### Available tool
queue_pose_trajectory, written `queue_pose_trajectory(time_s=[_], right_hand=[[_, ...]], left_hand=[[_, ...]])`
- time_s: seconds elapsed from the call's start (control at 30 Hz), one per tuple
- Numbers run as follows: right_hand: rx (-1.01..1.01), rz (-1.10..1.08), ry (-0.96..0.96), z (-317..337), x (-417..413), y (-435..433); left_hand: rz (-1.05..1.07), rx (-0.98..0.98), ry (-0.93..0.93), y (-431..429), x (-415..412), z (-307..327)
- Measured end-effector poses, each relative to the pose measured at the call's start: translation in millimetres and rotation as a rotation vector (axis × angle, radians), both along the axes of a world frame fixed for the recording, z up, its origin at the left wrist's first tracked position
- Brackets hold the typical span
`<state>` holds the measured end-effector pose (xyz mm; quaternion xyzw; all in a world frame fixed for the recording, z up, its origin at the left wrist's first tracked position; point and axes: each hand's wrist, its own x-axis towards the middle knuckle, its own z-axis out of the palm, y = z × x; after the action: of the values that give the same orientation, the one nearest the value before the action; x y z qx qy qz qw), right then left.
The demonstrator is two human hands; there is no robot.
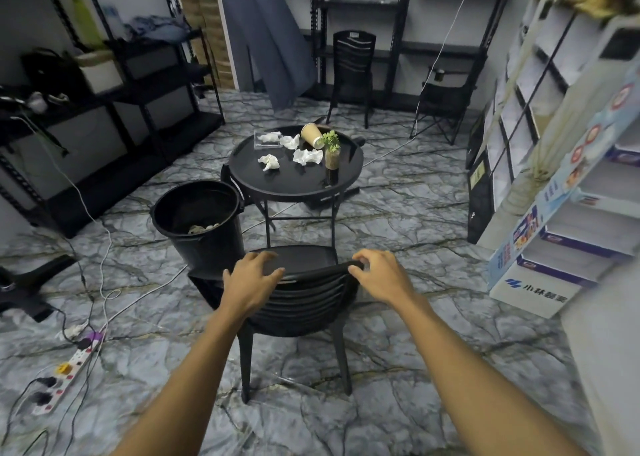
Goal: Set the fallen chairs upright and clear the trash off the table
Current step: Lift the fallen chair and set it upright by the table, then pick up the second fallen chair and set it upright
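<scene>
A black chair (304,303) stands upright on its legs in front of me. My left hand (251,277) and my right hand (375,275) both rest on the top of its backrest, fingers curled over the edge. Beyond it is a round black table (294,181) with several crumpled white tissues (306,156), a tipped paper cup (311,135), a clear plastic box (265,140) and a small potted plant (331,152). Behind the table, dark parts of another chair (332,199) lie low on the floor, mostly hidden.
A black trash bin (199,223) stands left of the table. Another upright black chair (351,74) and a folding chair (441,109) stand at the back. Shelving lines the left and back walls, boxes stack at right. A power strip (67,372) and cables lie on the floor at left.
</scene>
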<state>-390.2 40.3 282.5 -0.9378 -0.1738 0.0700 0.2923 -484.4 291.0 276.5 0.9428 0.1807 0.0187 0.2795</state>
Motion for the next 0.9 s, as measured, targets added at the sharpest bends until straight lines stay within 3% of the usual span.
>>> queue_pose_trajectory(time_s=[0.33,0.67,0.9], right_hand=[[-0.052,-0.102,0.093,28,-10,-133],[-0.154,-0.206,0.322,-3,13,-249],[-0.232,-0.246,0.437,-42,82,-300]], left_hand=[[-0.262,-0.073,0.061,-138,33,18],[-0.501,0.019,0.363,-240,105,-8],[-0.539,-0.024,0.541,-267,190,-59]])
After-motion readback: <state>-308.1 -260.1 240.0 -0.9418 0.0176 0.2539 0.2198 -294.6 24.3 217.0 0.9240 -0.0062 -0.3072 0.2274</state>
